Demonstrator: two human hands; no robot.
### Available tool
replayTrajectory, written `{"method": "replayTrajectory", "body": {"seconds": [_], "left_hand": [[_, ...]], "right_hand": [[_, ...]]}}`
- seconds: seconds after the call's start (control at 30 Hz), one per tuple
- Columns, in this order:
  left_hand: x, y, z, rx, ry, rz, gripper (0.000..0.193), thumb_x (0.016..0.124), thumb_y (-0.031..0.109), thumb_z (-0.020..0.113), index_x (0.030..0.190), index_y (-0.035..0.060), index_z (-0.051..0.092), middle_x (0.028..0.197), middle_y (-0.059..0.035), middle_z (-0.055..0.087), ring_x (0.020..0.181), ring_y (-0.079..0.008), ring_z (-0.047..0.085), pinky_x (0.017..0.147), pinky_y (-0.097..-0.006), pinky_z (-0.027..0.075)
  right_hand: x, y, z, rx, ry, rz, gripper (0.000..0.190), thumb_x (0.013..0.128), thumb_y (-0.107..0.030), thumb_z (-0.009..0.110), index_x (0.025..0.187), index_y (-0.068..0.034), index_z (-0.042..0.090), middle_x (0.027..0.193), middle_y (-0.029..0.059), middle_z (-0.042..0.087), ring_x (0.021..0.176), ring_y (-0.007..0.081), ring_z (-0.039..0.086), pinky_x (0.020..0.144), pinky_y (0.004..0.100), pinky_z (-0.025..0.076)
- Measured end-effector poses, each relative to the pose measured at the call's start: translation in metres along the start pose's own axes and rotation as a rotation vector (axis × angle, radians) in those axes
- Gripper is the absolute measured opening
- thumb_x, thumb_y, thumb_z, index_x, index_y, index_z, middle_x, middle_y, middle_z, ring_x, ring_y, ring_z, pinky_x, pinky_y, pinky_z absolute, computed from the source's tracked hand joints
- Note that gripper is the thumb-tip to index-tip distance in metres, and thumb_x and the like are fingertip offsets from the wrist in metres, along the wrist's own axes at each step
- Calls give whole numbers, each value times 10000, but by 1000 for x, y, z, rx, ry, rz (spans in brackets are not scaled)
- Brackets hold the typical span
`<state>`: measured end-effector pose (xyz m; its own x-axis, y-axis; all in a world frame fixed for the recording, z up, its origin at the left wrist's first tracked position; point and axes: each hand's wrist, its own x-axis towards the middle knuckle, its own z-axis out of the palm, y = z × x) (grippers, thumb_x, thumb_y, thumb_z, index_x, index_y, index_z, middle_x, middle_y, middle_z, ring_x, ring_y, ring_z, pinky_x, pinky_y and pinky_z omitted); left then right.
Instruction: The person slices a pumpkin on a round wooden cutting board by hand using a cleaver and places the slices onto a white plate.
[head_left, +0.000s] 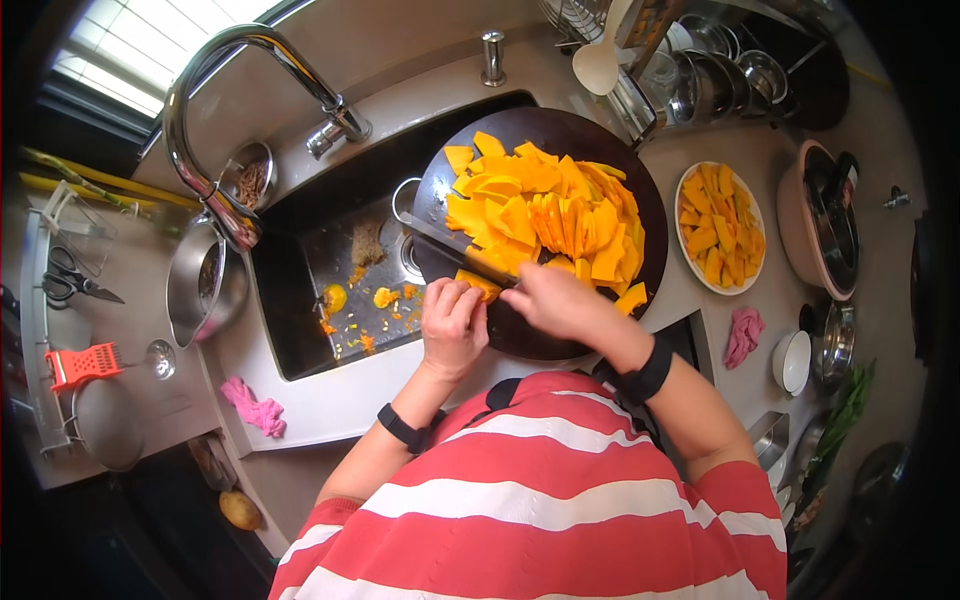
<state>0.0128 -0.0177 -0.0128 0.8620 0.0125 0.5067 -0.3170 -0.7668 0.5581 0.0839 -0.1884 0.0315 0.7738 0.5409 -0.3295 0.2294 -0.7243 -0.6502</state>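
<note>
My right hand (553, 300) grips the handle of a kitchen knife (457, 251), whose blade points left over the board's edge. My left hand (454, 322) holds a chunk of orange pumpkin (478, 285) directly beside the blade. Both hands are at the near left part of a round dark cutting board (525, 330), which lies partly over the sink. A large heap of sliced pumpkin (555, 202) covers much of the board beyond the knife. One loose piece (631, 298) lies near the board's right edge. The fingertips of my left hand partly hide the chunk.
The sink (300, 300) holds pumpkin scraps and seeds under a chrome faucet (176, 127). To the right stand a plate of pumpkin pieces (720, 225), a pink basin (799, 225) and a white bowl (791, 362). Steel bowls, scissors (75, 277) and a red grater (84, 365) are at left.
</note>
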Motion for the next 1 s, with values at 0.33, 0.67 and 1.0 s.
{"method": "replayTrajectory", "body": {"seconds": [0.33, 0.67, 1.0], "left_hand": [[5, 4, 6, -102, -22, -2, 216, 674, -62, 692, 870, 4, 629, 905, -145, 611, 894, -355, 567, 785, -403, 480], [6, 3, 8, -29, -2, 71, 259, 640, -65, 681, 890, -4, 654, 920, -150, 619, 890, -369, 570, 784, -412, 489], [5, 3, 11, -73, 15, 103, 200, 666, -38, 709, 847, 9, 638, 876, -128, 616, 872, -328, 589, 758, -393, 501]], "right_hand": [[-82, -8, -30, -163, 126, -72, 331, 907, -307, 618, 917, -3, 487, 744, 219, 632, 665, 403, 633, 584, 476, 507], [-98, -18, -10, -257, 113, -12, 300, 911, -265, 614, 894, -19, 444, 694, 198, 601, 612, 378, 641, 537, 457, 527], [-9, 7, 9, -75, 141, -35, 337, 920, -303, 586, 933, 16, 478, 781, 277, 637, 713, 439, 639, 639, 517, 508]]}}
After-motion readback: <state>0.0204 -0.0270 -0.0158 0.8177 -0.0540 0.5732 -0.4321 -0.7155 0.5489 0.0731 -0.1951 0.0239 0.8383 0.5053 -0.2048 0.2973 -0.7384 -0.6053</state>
